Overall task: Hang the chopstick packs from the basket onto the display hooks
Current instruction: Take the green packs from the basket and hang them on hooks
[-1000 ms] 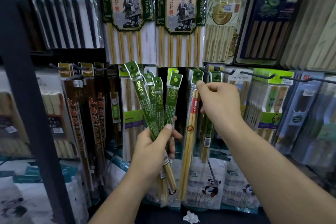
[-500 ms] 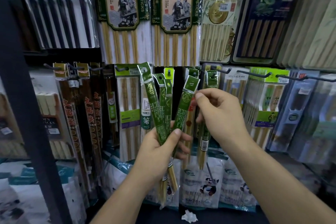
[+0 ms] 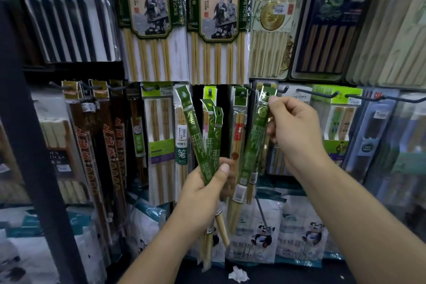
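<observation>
My left hand (image 3: 205, 191) grips a fan of three green-sleeved chopstick packs (image 3: 200, 145), their tops pointing up and their bamboo ends hanging below my fist. My right hand (image 3: 297, 136) pinches one more green pack (image 3: 255, 145) near its top. That pack's punched header sits right at a dark display hook (image 3: 276, 88); whether the hole is on the hook I cannot tell. No basket is in view.
Hooks (image 3: 322, 93) run along the middle row, loaded with other chopstick packs. Large hot-pot chopstick packs (image 3: 147, 18) hang above. A dark upright post (image 3: 30, 145) stands at the left. Panda-printed bags (image 3: 260, 233) sit below, with a crumpled white scrap (image 3: 238, 273) on the shelf.
My right hand took one green pack out of the left hand's bunch and carried it up and right to a hook. The left hand stayed low with the others.
</observation>
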